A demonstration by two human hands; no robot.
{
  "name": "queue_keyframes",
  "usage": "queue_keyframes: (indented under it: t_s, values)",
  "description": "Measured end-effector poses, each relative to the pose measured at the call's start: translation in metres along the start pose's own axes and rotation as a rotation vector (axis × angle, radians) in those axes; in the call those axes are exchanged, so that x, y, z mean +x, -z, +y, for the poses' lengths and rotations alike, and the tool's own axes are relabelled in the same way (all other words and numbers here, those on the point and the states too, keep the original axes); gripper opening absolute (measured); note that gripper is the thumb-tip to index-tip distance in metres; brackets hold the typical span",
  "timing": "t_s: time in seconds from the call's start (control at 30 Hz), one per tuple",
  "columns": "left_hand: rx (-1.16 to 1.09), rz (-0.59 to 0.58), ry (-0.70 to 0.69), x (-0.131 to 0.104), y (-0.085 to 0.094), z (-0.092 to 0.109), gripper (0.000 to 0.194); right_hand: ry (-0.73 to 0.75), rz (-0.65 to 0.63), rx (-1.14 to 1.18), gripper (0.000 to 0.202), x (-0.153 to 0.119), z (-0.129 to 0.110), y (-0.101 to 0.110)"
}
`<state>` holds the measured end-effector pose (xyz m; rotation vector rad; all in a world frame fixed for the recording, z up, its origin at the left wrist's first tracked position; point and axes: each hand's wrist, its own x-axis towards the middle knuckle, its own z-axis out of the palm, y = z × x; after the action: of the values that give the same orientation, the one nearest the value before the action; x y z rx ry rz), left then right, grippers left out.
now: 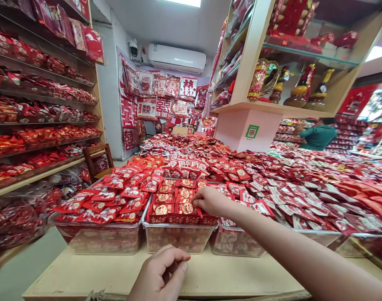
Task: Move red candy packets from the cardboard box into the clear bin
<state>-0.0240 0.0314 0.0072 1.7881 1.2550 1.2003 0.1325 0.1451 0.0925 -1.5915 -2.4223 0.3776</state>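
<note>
In the head view, my right hand [214, 202] reaches over the middle clear plastic bin [180, 238]. Its fingers are pinched at the edge of a small red packet [187, 208] with a round gold print; the fingertips are partly hidden. More such packets lie in rows around it. My left hand [162, 271] is in front of the bin, above the bare table edge. Its fingers are curled, thumb tip near the index finger, with nothing visible between them.
Another clear bin [106, 240] of red packets is left of the middle one, and one [236, 242] is right. A pillar [236, 127] with shelves rises behind. A wooden chair [98, 161] stands left. A person in green [319, 136] is far right.
</note>
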Motion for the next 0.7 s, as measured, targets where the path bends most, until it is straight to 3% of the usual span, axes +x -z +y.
queue_keyframes:
  t_s: [0.2,0.37,0.5,0.7]
  values:
    - [0.081,-0.109,0.0,0.0,0.002,-0.001,0.017,0.039,0.052,-0.186,0.027,-0.002,0.001,0.002]
    - [0.123,-0.132,-0.019,-0.002,0.002,-0.003,0.017,-0.022,0.133,-0.17,0.027,-0.006,0.008,0.023]
    - [0.147,-0.143,-0.062,-0.002,0.0,-0.002,0.017,-0.061,0.091,-0.133,0.023,-0.011,0.022,0.033]
    - [0.176,-0.208,-0.13,-0.001,-0.004,-0.002,0.018,0.084,0.125,-0.074,0.021,-0.016,0.023,0.027]
